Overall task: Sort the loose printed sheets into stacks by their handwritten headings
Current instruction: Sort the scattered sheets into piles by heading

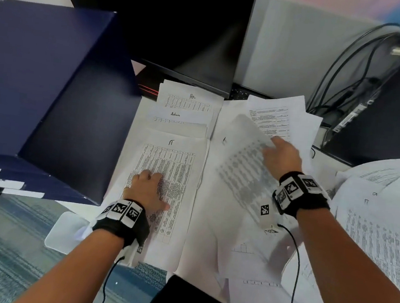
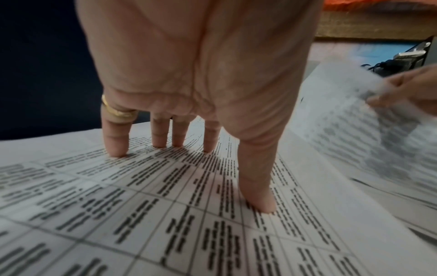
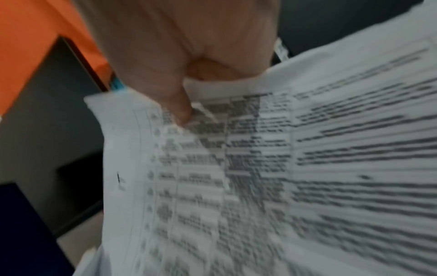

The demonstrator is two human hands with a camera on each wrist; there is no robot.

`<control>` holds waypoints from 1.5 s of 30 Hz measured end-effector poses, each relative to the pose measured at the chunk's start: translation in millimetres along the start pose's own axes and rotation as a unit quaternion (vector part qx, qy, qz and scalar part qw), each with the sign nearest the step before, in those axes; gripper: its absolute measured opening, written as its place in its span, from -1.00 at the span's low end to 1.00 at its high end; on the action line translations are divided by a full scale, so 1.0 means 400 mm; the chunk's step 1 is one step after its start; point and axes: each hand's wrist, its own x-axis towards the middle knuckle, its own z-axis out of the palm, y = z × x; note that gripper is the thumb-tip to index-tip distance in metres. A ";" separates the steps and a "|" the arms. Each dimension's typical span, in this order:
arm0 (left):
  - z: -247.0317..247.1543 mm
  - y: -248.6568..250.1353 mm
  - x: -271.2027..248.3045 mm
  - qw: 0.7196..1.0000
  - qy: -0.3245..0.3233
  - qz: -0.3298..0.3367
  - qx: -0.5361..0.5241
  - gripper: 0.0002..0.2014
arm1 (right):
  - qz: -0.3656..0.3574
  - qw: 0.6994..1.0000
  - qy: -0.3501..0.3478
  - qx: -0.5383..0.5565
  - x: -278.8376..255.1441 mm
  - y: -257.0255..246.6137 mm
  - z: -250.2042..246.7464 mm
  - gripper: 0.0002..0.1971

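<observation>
A: What is the left hand (image 1: 149, 190) doing?

B: It lies flat on the top sheet of the nearest stack (image 1: 163, 189), fingers (image 2: 117, 142) straight and spread, tips pressing the printed table. It clasps nothing. A gold ring (image 2: 118, 112) sits on one finger.

A: Which stack is under it?

B: The one with a short handwritten heading (image 1: 170, 142) just beyond the fingertips. Farther out from that hand lie two more stacks, one headed "Admin" (image 1: 175, 114), and beyond it another (image 1: 189, 101) with a scrawled heading.

A: And the right hand (image 1: 282, 157)?

B: It pinches a loose printed sheet (image 1: 243, 170) near its far edge, thumb (image 3: 176, 104) on the printed face, the other fingers curled behind. The sheet hangs lifted and blurred below the grip, reaching back toward the wrist.

A: What lies around that grip?

B: Beneath and beyond it a loose spread of sheets (image 1: 279, 117); to its right, another heap (image 1: 379, 219). Left of the pressing hand stands a dark blue box (image 1: 41, 80).
</observation>
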 end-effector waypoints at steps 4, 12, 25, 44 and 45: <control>-0.001 0.007 0.000 1.000 -0.002 -0.003 0.003 -0.05 | -0.092 0.967 0.161 0.175 -0.019 -0.048 -0.093 -0.90; -0.020 0.017 -0.003 1.000 0.000 0.000 -0.007 -0.13 | -0.094 0.909 0.204 0.352 -0.031 -0.176 -0.171 -0.90; -0.125 0.078 -0.020 0.696 0.077 0.027 -0.713 -0.78 | 0.066 0.951 -0.079 0.291 -0.079 -0.079 0.093 -0.68; -0.004 -0.046 0.050 0.799 0.166 -0.139 -0.561 -0.77 | 0.108 0.909 -0.263 0.304 -0.127 -0.037 0.134 -0.87; -0.003 -0.051 0.048 0.803 0.162 -0.144 -0.556 -0.77 | 0.105 0.908 -0.283 0.290 -0.130 -0.035 0.136 -0.88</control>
